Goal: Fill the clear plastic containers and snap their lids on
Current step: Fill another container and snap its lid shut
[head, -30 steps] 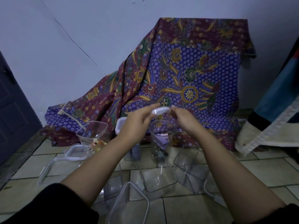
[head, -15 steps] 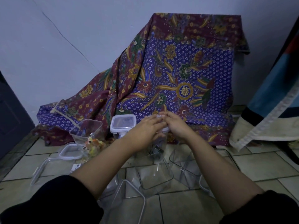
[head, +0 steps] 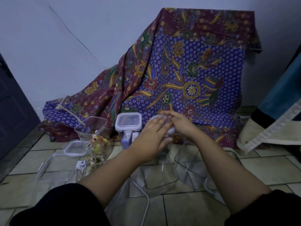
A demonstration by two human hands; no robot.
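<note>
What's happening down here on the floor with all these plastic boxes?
A person is packing clear containers on the tiled floor. Both hands, left hand and right hand, press a lid onto a tall container. Beside it, one container has its lid on. Another open container holds colourful small items. Several empty containers and loose lids lie around, in front of a batik cloth.

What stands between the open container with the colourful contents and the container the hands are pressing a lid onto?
In the head view, a closed container with a white-rimmed lid stands between the open container and the one under the left hand and right hand.
</note>
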